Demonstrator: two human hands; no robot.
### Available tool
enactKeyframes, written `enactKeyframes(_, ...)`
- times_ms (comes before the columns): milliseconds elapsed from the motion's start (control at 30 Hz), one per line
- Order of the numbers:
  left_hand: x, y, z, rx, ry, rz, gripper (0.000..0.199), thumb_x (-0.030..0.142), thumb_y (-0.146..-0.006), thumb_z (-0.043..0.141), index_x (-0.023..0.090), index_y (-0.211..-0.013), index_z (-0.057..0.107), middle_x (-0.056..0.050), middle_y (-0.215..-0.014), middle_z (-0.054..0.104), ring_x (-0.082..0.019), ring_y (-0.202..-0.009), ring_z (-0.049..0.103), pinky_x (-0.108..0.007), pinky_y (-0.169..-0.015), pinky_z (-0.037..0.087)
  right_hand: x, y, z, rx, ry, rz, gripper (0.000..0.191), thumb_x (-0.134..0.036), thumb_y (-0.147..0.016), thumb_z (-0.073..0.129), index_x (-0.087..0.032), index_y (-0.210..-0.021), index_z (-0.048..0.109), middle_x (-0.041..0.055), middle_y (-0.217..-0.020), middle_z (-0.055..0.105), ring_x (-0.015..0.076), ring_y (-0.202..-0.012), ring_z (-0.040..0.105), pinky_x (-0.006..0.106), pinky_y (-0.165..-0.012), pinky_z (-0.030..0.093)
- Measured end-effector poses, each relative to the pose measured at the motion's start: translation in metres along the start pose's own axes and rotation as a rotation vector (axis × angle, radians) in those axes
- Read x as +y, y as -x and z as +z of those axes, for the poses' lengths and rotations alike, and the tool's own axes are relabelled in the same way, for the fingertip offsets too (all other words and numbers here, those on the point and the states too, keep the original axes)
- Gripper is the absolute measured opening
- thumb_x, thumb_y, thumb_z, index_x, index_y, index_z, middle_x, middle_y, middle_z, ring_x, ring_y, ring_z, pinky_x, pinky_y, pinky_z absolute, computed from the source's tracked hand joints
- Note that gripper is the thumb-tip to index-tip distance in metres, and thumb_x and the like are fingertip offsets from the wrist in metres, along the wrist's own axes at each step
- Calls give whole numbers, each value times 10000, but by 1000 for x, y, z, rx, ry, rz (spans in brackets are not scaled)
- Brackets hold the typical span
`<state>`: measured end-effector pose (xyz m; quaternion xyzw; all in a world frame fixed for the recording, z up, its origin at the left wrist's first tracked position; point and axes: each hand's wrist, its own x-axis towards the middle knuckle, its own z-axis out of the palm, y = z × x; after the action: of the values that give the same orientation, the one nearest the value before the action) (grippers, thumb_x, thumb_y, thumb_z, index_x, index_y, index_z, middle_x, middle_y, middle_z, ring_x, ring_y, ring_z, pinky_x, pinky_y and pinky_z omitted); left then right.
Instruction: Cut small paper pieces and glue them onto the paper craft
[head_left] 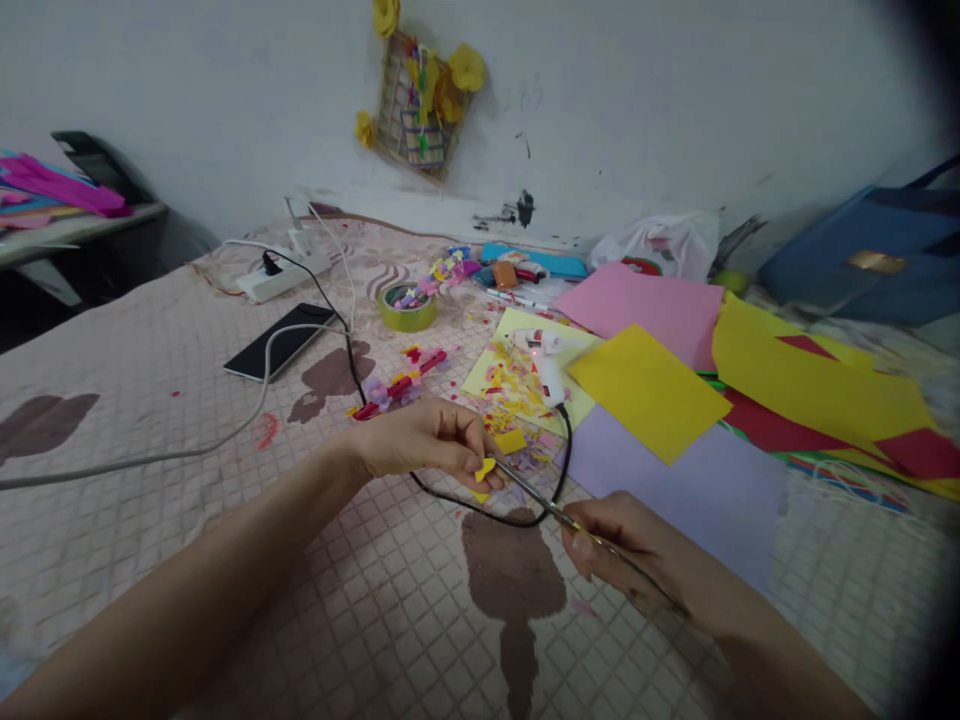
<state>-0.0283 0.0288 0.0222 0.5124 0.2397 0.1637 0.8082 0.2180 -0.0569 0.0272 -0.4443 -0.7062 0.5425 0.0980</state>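
Note:
My left hand (439, 440) is closed in a pinch on a small yellow paper piece (485, 468) above the middle of the table. My right hand (622, 545) grips a long, slim metal tool (536, 492), whose exact kind I cannot make out. The tool's far tip reaches the fingers of my left hand, close beside the yellow piece. Just beyond my left hand lies a red stick with small paper shapes (401, 385). A white glue gun (546, 365) with a lit red light rests on a pale yellow sheet (517, 325) among cut paper scraps (514, 385).
Yellow tape (407, 306), a dark phone (279, 342) and a power strip (281, 275) lie at the back left. The glue gun's black cord (480, 508) loops near my hands. Coloured sheets (651, 390) cover the right side. A blue bag (862, 250) stands at the far right.

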Motion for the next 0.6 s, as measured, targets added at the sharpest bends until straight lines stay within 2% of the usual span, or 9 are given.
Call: enactKeyframes(600, 2, 1, 1, -4, -26, -14, 139, 176, -696, 691, 114, -675, 568, -60, -860, 682, -148, -802, 669, -245, -712, 540, -4, 2, 0, 29, 20, 3, 381, -461, -860, 426, -181, -604, 388, -46, -570, 312, 86, -525, 267, 213, -435, 197)
